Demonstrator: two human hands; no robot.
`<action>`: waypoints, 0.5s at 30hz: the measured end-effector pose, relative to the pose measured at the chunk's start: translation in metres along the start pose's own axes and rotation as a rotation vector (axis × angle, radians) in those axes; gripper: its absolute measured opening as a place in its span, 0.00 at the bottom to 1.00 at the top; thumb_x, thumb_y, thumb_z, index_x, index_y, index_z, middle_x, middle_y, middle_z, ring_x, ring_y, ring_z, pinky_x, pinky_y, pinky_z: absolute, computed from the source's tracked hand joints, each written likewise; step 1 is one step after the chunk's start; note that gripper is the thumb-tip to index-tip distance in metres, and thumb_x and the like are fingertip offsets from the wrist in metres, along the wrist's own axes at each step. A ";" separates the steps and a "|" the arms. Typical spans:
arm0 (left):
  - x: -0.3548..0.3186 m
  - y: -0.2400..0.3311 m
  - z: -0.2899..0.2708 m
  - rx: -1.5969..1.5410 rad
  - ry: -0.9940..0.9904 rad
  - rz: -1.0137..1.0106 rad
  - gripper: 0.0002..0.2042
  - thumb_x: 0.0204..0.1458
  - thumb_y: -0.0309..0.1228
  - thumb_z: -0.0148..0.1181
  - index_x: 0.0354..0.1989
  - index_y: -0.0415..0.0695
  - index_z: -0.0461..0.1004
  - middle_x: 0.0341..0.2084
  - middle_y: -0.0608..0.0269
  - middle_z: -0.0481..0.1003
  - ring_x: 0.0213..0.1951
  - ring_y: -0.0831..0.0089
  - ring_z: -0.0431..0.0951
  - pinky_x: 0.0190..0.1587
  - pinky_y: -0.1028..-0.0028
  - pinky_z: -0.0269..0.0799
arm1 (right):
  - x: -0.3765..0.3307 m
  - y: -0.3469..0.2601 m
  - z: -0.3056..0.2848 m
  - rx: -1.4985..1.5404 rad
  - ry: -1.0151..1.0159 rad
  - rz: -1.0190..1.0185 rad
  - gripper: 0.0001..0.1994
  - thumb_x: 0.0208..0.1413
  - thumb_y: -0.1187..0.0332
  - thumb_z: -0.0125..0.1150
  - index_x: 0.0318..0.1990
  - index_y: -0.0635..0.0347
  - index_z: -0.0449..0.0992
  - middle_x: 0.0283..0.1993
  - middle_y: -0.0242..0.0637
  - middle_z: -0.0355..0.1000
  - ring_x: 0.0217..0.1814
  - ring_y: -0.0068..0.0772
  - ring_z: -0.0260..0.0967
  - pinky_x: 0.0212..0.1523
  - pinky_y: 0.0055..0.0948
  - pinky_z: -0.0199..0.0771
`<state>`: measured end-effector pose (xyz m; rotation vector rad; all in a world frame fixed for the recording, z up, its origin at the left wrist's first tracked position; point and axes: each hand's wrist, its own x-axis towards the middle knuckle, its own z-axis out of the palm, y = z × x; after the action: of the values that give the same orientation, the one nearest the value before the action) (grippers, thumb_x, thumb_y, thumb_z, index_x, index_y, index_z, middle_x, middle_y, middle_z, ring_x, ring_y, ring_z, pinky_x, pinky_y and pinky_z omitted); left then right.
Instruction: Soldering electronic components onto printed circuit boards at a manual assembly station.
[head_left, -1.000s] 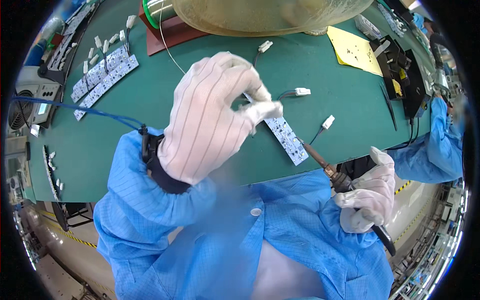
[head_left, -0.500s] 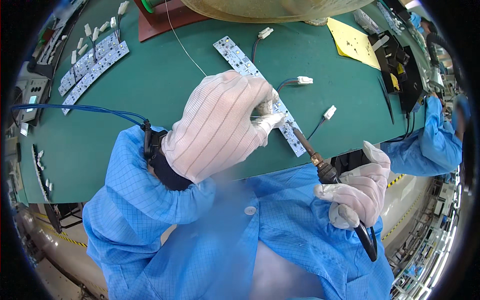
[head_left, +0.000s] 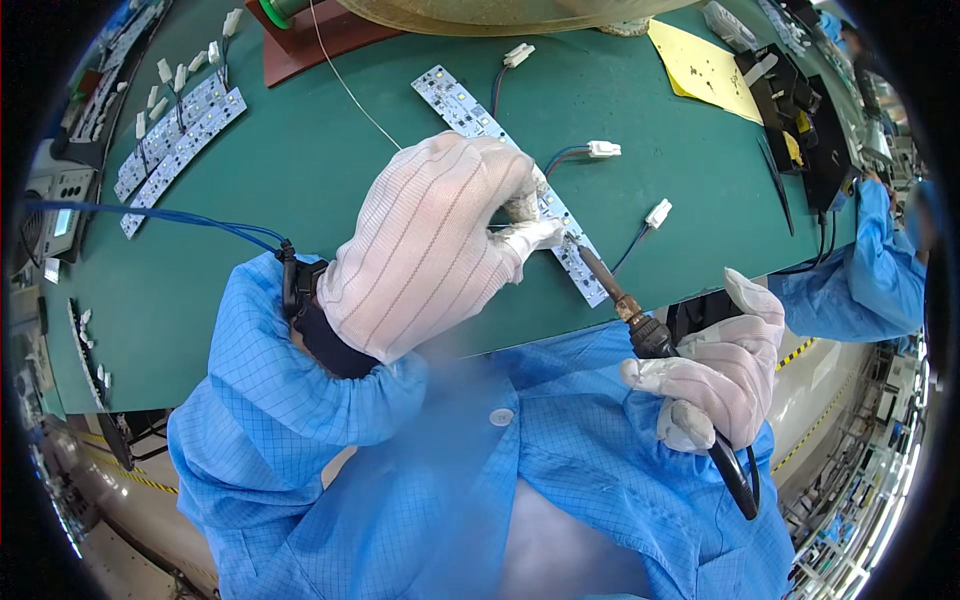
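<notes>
A narrow white LED circuit board (head_left: 455,103) lies aslant on the green bench mat, with wire leads ending in white connectors (head_left: 604,149) along its right side. My left hand (head_left: 430,240), in a striped white glove, lies over the board's middle. Its thumb and fingers are pinched together at the solder wire (head_left: 345,85), which runs down from a spool and under the hand. My right hand, gloved too (head_left: 720,370), is wrapped round the handle of a soldering iron (head_left: 622,300). The iron's tip is at the board's lower part, close beside my left fingertips.
Two more LED boards (head_left: 190,152) with connectors lie at the left. A red-brown spool stand (head_left: 320,45) and a large round rim (head_left: 500,22) are at the back. Yellow paper (head_left: 700,72), black tweezers (head_left: 778,190) and a black holder (head_left: 825,150) stand right. A co-worker's blue sleeve (head_left: 850,290) is beyond.
The whole scene has shifted slightly left and up in the picture. Both hands keep nearly the same grips, and the iron's tip stays at the board's lower part.
</notes>
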<state>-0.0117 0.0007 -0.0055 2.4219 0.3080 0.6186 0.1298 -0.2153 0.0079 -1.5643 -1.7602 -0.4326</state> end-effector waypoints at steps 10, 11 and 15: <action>0.000 -0.005 0.005 0.024 0.044 0.077 0.14 0.37 0.28 0.73 0.26 0.43 0.71 0.34 0.62 0.78 0.37 0.62 0.76 0.40 0.67 0.72 | 0.010 -0.008 -0.005 -0.056 -0.074 0.058 0.20 0.60 0.44 0.50 0.33 0.40 0.85 0.19 0.22 0.56 0.22 0.23 0.57 0.51 0.46 0.71; 0.000 -0.004 0.004 0.038 0.030 0.057 0.14 0.37 0.28 0.73 0.26 0.43 0.71 0.34 0.62 0.78 0.37 0.62 0.77 0.40 0.67 0.72 | 0.010 -0.008 -0.005 -0.034 -0.069 0.084 0.20 0.60 0.44 0.50 0.33 0.40 0.85 0.18 0.21 0.56 0.22 0.23 0.57 0.51 0.46 0.71; 0.001 -0.005 0.005 0.033 0.021 0.052 0.14 0.37 0.28 0.73 0.26 0.43 0.70 0.33 0.62 0.78 0.37 0.62 0.77 0.40 0.66 0.72 | 0.014 -0.006 -0.006 -0.042 -0.095 0.056 0.19 0.59 0.44 0.51 0.33 0.40 0.85 0.18 0.20 0.56 0.22 0.23 0.57 0.51 0.46 0.71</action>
<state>-0.0091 0.0022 -0.0115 2.4632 0.2662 0.6670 0.1257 -0.2111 0.0231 -1.6843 -1.7839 -0.3753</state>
